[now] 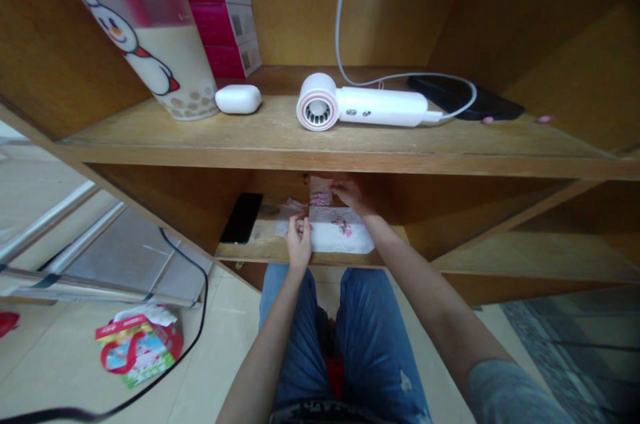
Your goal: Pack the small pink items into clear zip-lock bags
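White paper (340,236) with pink flowers sits on the lower shelf (265,249), and the left hand (299,242) is pinched tight on its near edge. Right hand (351,195) lies open on a pink-printed scrap (320,199) at the back. Black phone (243,217) just beside the paper, white hair dryer (363,104) on the shelf above.
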`<state>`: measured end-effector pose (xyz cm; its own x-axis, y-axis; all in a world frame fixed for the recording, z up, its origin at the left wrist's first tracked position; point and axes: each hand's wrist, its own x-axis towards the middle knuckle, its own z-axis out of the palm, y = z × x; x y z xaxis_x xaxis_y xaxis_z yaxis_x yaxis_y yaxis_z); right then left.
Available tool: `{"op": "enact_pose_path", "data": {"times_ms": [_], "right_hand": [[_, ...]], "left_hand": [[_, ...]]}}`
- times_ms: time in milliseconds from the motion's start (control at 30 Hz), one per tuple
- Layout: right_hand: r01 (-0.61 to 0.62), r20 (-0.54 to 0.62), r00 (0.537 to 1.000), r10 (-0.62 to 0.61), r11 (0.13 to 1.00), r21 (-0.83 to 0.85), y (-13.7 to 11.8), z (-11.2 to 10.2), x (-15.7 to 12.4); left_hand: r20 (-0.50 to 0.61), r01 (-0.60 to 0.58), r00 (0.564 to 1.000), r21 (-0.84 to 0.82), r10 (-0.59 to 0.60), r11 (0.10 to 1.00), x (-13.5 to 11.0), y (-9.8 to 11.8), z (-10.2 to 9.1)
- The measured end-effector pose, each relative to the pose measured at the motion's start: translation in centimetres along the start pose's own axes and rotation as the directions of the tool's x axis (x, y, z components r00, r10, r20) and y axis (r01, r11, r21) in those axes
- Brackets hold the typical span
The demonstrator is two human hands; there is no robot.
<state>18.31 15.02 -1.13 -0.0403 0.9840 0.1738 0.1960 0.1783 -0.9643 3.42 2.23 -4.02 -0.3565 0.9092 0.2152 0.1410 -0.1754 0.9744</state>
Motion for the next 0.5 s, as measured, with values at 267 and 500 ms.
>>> {"op": "enact_pose_path", "data": {"times_ms": [267, 500], "right_hand": [[-0.038, -0.151, 0.988, 0.021, 0.993, -0.109, 2.1, -3.0, -3.6], [-0.009, -0.323, 0.945, -0.059, 0.978, -0.207, 4.2, -6.8, -9.0]], "left_hand": [[0.031, -0.022, 0.999, 0.035, 0.021, 0.999, 0.0, -0.2, -0.1], [-0.036, -0.041, 0.998, 0.119, 0.046, 0.992, 0.2, 0.5, -0.3]]}}
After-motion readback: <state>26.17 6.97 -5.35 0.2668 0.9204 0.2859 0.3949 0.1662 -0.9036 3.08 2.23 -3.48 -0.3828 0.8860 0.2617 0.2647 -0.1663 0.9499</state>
